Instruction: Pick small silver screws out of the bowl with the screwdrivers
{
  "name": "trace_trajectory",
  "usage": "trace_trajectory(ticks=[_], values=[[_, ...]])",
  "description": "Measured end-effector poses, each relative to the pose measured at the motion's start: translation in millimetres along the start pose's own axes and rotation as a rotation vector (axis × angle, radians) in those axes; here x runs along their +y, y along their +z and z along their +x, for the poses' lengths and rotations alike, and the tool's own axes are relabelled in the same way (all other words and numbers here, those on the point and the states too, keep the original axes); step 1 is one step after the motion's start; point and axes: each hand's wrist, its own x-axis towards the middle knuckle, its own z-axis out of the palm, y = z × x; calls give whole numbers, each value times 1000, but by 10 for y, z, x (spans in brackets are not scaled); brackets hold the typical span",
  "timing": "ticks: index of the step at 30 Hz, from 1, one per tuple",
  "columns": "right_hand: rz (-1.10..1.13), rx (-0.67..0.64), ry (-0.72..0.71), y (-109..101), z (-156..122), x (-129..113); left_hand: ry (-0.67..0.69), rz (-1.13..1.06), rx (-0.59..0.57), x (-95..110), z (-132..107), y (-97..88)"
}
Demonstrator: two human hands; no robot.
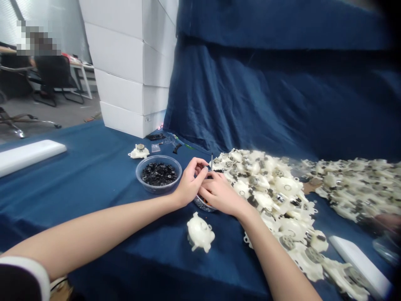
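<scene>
My left hand (190,182) and my right hand (221,193) meet over a small round dish (200,203) on the blue cloth. The fingers of both are pinched together. My right hand holds a thin metal pin-like tool (211,161) that sticks upward. What my left fingers pinch is too small to make out. A clear plastic bowl (158,174) of small black parts stands just left of my left hand. A single white plastic housing (200,237) lies in front of my hands.
A large heap of white plastic housings (278,196) spreads to the right. One more housing (139,151) and small bags lie behind the bowl. Stacked white boxes (131,62) stand at the back. White flat objects lie at far left (28,154) and lower right (360,261).
</scene>
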Motion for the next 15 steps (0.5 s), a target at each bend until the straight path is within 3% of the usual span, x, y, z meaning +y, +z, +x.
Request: trace_trajectory(ticks=[10,15], values=[[-32,-88,-6,-11,9,22,22,-2,-6,-26,13,2],[-7,-44,-29,-5,25,-2,24,-14,-23,-2,3,-6]])
